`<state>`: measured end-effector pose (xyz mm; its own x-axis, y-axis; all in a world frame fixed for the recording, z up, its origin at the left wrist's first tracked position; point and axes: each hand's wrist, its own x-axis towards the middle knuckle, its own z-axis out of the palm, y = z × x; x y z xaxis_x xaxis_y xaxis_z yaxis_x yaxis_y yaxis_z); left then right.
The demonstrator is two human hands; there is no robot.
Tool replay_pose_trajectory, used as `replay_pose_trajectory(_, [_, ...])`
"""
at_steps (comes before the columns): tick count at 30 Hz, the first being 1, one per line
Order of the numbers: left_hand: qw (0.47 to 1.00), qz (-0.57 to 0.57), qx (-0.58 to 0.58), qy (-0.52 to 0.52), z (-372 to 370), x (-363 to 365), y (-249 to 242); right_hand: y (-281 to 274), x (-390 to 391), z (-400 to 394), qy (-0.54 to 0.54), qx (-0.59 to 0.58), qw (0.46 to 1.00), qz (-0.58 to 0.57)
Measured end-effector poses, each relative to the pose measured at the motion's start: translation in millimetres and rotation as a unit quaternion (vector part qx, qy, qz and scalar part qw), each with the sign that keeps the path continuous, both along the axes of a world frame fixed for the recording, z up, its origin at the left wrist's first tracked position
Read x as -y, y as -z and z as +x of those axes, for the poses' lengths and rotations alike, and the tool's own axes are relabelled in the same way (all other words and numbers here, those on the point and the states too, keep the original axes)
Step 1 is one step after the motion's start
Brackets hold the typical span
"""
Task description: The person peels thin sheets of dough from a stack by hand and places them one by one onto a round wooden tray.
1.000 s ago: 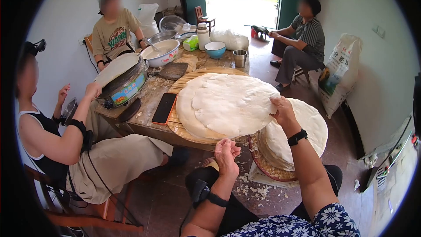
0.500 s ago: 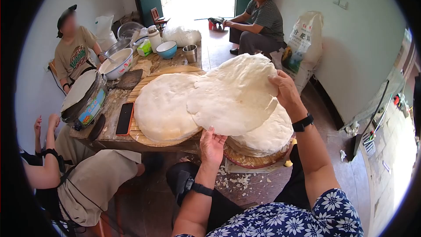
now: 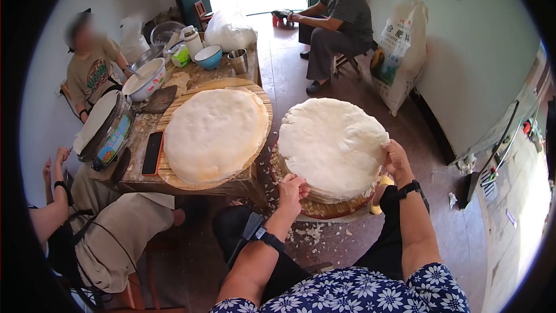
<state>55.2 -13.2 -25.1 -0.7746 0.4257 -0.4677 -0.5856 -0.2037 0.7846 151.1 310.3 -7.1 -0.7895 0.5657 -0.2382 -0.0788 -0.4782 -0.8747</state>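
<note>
A pale, thin round flatbread point(image 3: 333, 145) lies on top of a stack of similar sheets, right of the table. The stack rests on a round woven mat point(image 3: 331, 210) with a dark red rim. At the near left edge, my left hand point(image 3: 291, 190) is closed, thumb and fingers pinching the flatbread's rim. My right hand point(image 3: 396, 159) grips the right edge, its fingers partly hidden. On the table, another pile of flatbreads point(image 3: 215, 136) sits on a round slatted board point(image 3: 262, 95).
The wooden table point(image 3: 188, 184) also bears a phone point(image 3: 152, 153), a blue bowl point(image 3: 208, 58), a metal cup point(image 3: 238, 61) and a basin of batter point(image 3: 145, 81). A round griddle point(image 3: 107, 130) stands at the left. Two people sit left, another near the door. Scraps litter the floor.
My hands have brought the flatbread down from over the table pile to the right, onto the right-hand stack. It now lies flat there, and the table pile is uncovered.
</note>
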Motion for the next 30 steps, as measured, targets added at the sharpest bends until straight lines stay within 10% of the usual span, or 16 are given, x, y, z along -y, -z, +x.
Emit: replay_pose_trajectory(30, [0.998, -0.064, -0.003, 0.009, -8.2, 3.2, 5.4, 15.1, -2.3, 6.7, 0.057, 0.179, 0.96, 0.206])
